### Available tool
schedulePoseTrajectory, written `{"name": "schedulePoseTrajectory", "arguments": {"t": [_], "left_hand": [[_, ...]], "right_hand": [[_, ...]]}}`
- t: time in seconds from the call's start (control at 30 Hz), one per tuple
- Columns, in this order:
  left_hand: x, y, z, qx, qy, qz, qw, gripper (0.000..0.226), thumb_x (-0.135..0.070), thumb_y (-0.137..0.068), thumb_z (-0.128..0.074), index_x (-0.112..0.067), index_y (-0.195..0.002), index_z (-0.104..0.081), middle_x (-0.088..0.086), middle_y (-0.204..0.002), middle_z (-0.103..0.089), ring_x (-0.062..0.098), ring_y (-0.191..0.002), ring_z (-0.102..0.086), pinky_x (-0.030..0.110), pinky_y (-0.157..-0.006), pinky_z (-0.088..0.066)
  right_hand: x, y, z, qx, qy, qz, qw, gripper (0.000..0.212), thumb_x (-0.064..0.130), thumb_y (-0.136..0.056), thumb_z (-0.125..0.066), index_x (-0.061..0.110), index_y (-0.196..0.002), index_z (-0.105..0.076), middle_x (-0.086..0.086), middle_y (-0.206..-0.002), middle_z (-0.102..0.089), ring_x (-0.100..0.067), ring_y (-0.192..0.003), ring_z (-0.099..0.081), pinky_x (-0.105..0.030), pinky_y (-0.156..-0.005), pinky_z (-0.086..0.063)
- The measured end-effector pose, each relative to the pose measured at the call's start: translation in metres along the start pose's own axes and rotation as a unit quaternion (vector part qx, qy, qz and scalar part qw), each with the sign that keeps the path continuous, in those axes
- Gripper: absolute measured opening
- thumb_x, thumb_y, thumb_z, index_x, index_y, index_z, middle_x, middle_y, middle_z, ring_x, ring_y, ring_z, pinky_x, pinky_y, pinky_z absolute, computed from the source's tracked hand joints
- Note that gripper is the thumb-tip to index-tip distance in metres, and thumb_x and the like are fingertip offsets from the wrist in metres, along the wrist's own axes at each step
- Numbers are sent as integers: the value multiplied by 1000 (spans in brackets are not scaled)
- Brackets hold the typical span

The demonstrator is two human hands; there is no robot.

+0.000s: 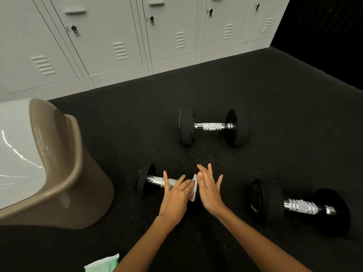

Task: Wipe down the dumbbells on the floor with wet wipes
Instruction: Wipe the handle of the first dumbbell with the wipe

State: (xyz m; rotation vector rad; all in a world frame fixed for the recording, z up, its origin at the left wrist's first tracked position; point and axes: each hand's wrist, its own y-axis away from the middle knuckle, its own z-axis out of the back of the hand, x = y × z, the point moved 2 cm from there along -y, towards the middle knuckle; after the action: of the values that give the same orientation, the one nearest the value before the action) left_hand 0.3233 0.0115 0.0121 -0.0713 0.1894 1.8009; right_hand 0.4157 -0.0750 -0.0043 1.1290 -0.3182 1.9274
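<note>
Three dumbbells lie on the black floor (216,85); the near-left dumbbell (153,180) sits low and centre-left in the frame, partly under the hands; only its left black head and a stretch of chrome handle show, the right head is hidden behind the hands and the wipe.

Left hand (174,195): fingers straight and spread, lying over the chrome handle and against the white wet wipe (194,188); the wipe stands as a folded white pad between the two hands at the right end of the handle. Right hand (209,190): fingers straight, fairly close together, palm turned toward the wipe and touching its right face; neither hand curls round anything; the wipe looks pressed between the flat hands.

Far dumbbell (213,127): centre of the frame, above the hands, well apart from them; both black heads and knurled chrome handle in full view, lying left-to-right. Right dumbbell (298,208): lower right of the frame, near the right forearm but not touching it; a faint mark shows on its near head, too dark to read.

Grey lockers (117,36) run across the top of the frame, each door with a latch and vent slots; label plates unreadable. Tan bin (78,183) with a pale lid at the left edge, standing on the floor. Green pack (104,264) at the bottom edge, left of the left forearm; any print on it cannot be made out.
</note>
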Motion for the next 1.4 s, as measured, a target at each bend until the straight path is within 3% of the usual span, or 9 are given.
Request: {"name": "schedulePoseTrajectory", "arguments": {"t": [0.23, 0.33, 0.47, 0.67, 0.73, 0.83, 0.93, 1.17, 1.4], "left_hand": [[10, -10, 4, 8, -74, -16, 997, 55, -21, -86, -63, -20, -138, -44, -2, -130, -59, 24, -139, -33, 58, -106, 23], [25, -6, 0, -23, -102, -3, 995, 67, -21, -53, -89, -21, -115, -66, -4, -102, -73, 23, -113, -61, 61, -110, 5], [37, -5, -1, -24, -87, 10, 996, 72, -19, -35, -94, -22, -103, -72, -6, -89, -74, 23, -101, -67, 62, -105, -11], [32, -6, -3, -20, -129, 5, 991, 68, -12, -35, -93, -12, -101, -73, 4, -91, -74, 25, -106, -65, 60, -111, -2], [25, -7, 0, 8, -142, 12, 990, 62, -15, -57, -86, -7, -115, -65, 7, -109, -69, 25, -123, -54, 58, -112, 14], [18, -13, -2, 45, -148, 0, 988, 61, -14, -90, -56, -7, -144, -29, 10, -140, -47, 26, -144, -20, 61, -106, 24], [11, -14, 2, 47, -144, -9, 988, 63, -15, -93, -52, -11, -147, -21, 10, -142, -45, 25, -144, -18, 63, -106, 22], [-3, -19, 11, 6, -76, -8, 997, 41, -18, -96, -47, -19, -137, -45, 3, -138, -53, 20, -144, -20, 58, -103, 28], [6, -2, -10, -16, -64, -84, 994, 69, -10, -92, -51, -13, -149, -14, 4, -156, -22, 18, -146, -10, 52, -111, 18]], "right_hand": [[-2, 0, -1, 9, 17, 4, 1000, 46, 32, -104, -16, 22, -147, -25, 7, -157, -16, 7, -135, 13, -30, -104, 28], [-3, -2, -1, 10, 13, 0, 1000, 46, 32, -104, -17, 22, -147, -25, 7, -156, -18, 8, -134, 13, -30, -104, 28], [-2, -2, -1, 7, 6, 3, 1000, 46, 32, -104, -17, 22, -147, -26, 7, -156, -19, 9, -134, 12, -30, -104, 28], [-1, -3, 0, 3, 8, 4, 1000, 45, 31, -104, -17, 21, -147, -27, 7, -156, -19, 8, -134, 12, -30, -104, 28], [-1, -3, -1, -1, 8, 4, 1000, 45, 31, -104, -18, 21, -147, -27, 7, -156, -20, 9, -134, 12, -30, -104, 28], [-2, -3, -1, 0, 7, 0, 1000, 44, 30, -104, -18, 22, -146, -28, 7, -156, -20, 9, -134, 12, -30, -104, 28], [-4, -4, -1, 2, 6, 0, 1000, 44, 31, -104, -18, 22, -146, -28, 6, -156, -20, 8, -134, 12, -31, -105, 27], [-4, -5, -1, 3, 8, 4, 1000, 44, 31, -104, -17, 22, -146, -29, 5, -156, -20, 7, -135, 12, -30, -103, 29], [-5, -7, -1, 0, 6, 2, 1000, 45, 31, -104, -17, 22, -146, -29, 3, -157, -17, 5, -136, 11, -31, -104, 28]]}}
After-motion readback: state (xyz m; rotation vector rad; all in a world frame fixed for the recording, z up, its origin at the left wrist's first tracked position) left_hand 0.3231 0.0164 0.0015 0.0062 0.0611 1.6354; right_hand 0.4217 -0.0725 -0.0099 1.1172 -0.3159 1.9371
